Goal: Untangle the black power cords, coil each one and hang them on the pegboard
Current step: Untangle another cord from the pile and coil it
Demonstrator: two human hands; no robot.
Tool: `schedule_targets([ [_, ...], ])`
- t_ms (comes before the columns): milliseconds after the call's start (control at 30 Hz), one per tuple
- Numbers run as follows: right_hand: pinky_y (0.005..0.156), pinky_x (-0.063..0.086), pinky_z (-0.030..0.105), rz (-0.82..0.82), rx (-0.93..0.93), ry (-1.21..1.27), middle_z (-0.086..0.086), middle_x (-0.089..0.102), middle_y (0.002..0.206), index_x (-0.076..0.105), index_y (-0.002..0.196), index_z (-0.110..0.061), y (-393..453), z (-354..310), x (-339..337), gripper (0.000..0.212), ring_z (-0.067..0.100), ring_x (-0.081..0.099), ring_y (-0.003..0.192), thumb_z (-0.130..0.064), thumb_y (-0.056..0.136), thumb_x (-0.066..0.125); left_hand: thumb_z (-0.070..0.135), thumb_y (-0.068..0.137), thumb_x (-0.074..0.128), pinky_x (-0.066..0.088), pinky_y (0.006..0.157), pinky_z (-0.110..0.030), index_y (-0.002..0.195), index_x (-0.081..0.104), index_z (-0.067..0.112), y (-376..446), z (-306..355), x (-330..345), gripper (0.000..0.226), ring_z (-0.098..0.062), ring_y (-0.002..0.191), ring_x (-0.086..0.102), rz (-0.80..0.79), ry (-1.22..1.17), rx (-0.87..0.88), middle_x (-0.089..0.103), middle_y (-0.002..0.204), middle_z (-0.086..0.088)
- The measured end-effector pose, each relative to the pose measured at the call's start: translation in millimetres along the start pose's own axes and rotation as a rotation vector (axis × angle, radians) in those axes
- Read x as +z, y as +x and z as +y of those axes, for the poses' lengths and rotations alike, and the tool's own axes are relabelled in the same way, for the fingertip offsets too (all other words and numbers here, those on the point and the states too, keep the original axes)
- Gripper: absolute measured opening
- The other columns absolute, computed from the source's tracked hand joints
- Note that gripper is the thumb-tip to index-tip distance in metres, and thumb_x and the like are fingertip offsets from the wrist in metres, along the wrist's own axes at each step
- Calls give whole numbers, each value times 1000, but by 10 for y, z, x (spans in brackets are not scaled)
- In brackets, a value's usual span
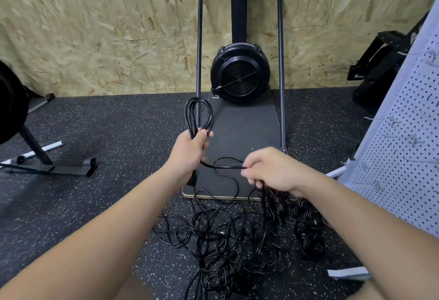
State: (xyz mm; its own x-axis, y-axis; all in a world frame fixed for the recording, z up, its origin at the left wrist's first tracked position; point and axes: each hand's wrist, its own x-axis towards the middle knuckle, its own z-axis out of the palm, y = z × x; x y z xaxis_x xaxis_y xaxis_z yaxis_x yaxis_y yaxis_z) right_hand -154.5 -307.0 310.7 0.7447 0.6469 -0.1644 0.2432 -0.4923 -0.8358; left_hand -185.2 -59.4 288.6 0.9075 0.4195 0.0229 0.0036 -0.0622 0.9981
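A half-made coil of black power cord [198,115] stands up out of the left hand [190,151], whose fingers are closed round the base of its loops. The free strand [224,167] runs across to the right hand [270,169], pinched at its fingertips, then drops to the tangled pile of cords [225,235] on the speckled floor [95,119]. Bundled cords [308,230] lie just right of the pile, near the white pegboard [403,138]
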Motion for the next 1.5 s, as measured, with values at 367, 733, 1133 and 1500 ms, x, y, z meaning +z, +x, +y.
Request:
schedule_targets([
  [367, 72, 65, 41, 406, -76, 80, 0, 77, 63, 76, 83, -17, 88, -255, 117, 33, 15, 77, 60, -46, 85, 92, 82, 100, 48, 26, 58, -28, 90, 66, 21, -616, 163, 407, 65, -12, 63, 34, -348, -54, -278, 50, 78, 3],
  [733, 82, 56, 31, 98, 37, 79, -7, 84, 93, 73, 113, -21, 136, 54, 14, 27, 9, 74, 81, -31, 91, 86, 47, 117, 46, 26, 49, -24, 110, 64, 6, -520, 162, 366, 45, -12, 59, 27, -247, -210, -328, 45, 71, 1],
  [1133, 77, 54, 38, 10, 124, -90, -5, 84, 89, 80, 83, -11, 212, 336, 107, 25, 15, 66, 71, -19, 103, 68, 55, 105, 66, 27, 54, -23, 111, 65, 11, -332, 215, 188, 45, -12, 63, 27, -191, -294, -261, 40, 74, 5],
  [1500, 67, 67, 45, 460, -110, 439, 15, 77, 76, 78, 91, 1, -32, -422, -13, 30, 38, 79, 69, -22, 108, 69, 43, 82, 96, 44, 66, -21, 123, 68, 8, -491, 120, 168, 61, -7, 94, 58, -470, 107, -41, 67, 107, 5],
])
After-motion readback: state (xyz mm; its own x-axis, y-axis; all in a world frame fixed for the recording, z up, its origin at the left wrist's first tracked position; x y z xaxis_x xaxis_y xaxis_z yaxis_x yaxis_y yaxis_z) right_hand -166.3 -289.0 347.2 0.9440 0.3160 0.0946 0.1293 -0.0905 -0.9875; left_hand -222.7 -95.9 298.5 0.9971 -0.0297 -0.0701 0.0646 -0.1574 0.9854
